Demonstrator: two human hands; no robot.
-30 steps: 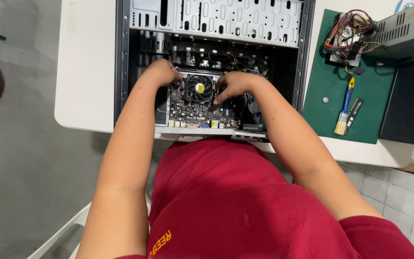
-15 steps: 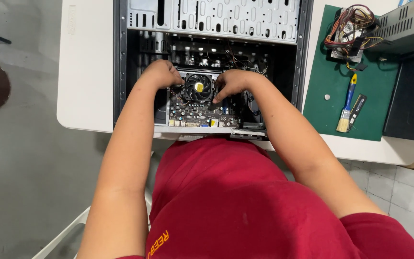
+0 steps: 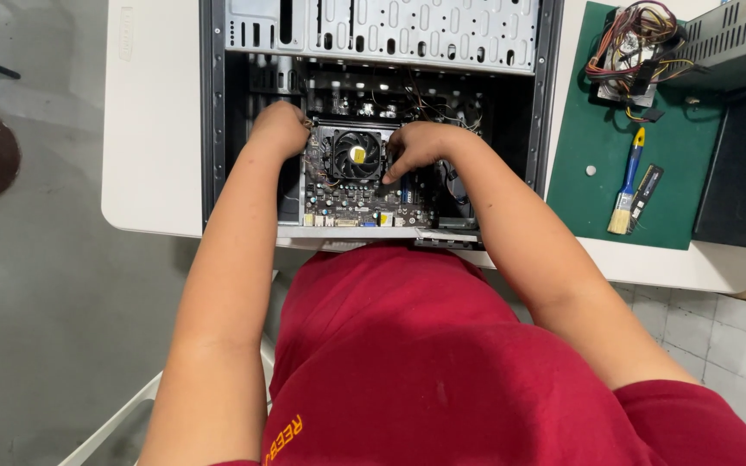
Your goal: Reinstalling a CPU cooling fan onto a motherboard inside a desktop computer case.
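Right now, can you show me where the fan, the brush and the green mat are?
fan [image 3: 357, 154]: head view, on the yellow middle hub.
brush [image 3: 629, 179]: head view, on the blue handle.
green mat [image 3: 582, 200]: head view, on a bare patch left of the brush.

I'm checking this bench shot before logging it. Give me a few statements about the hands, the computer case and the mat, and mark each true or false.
1. Both hands are inside the open computer case. True.
2. The left hand holds the brush. False: the brush lies untouched on the green mat, and the left hand sits at the left edge of the motherboard.
3. The right hand rests beside the cooler fan, on its right. True.
4. The fan has been lifted out onto the mat. False: it sits on the motherboard inside the case.
5. A power supply with a bundle of coloured wires lies at the mat's far end. True.
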